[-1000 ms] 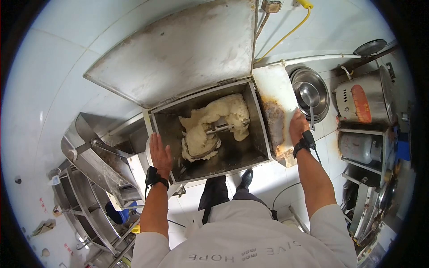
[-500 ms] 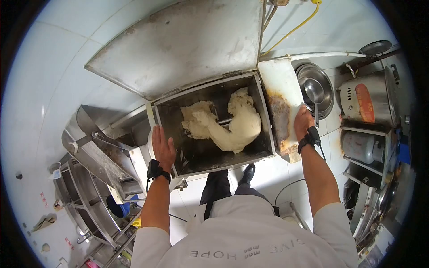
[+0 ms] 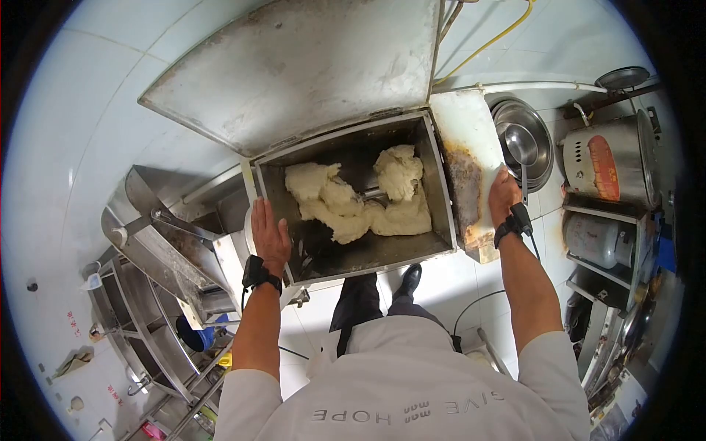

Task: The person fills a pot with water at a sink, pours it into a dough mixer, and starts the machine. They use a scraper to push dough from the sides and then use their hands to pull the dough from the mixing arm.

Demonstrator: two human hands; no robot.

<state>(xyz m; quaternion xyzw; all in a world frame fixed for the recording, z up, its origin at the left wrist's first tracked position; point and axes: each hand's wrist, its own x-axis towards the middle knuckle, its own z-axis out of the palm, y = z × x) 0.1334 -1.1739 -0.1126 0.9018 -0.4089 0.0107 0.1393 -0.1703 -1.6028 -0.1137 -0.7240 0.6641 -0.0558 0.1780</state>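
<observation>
A dough mixer's metal tub (image 3: 368, 269) stands in front of me, with a pale lump of dough (image 3: 401, 217) around a metal bar (image 3: 373, 193) inside. The dough is rough and folded, spread across the tub. My left hand (image 3: 271, 235) lies with straight fingers along the tub's left side, holding nothing. My right hand (image 3: 504, 197) is at the outer right edge of the mixer's rust-stained side housing (image 3: 465, 180). Its fingers are mostly hidden on the far side, so their grip cannot be made out. Behind the tub the metal lid (image 3: 294, 73) is raised.
A ladle (image 3: 519, 147) rests in stacked metal bowls (image 3: 544, 158) beyond my right hand. Farther right are a large steel pot (image 3: 610, 162) and a gas cylinder (image 3: 592, 239). Another metal machine (image 3: 165, 242) stands at left, above a metal rack (image 3: 147, 331). A cable (image 3: 471, 309) crosses the floor.
The dough has turned and shifted in the tub, its smooth right lump now torn and folded. Both hands keep their places; the view has moved slightly.
</observation>
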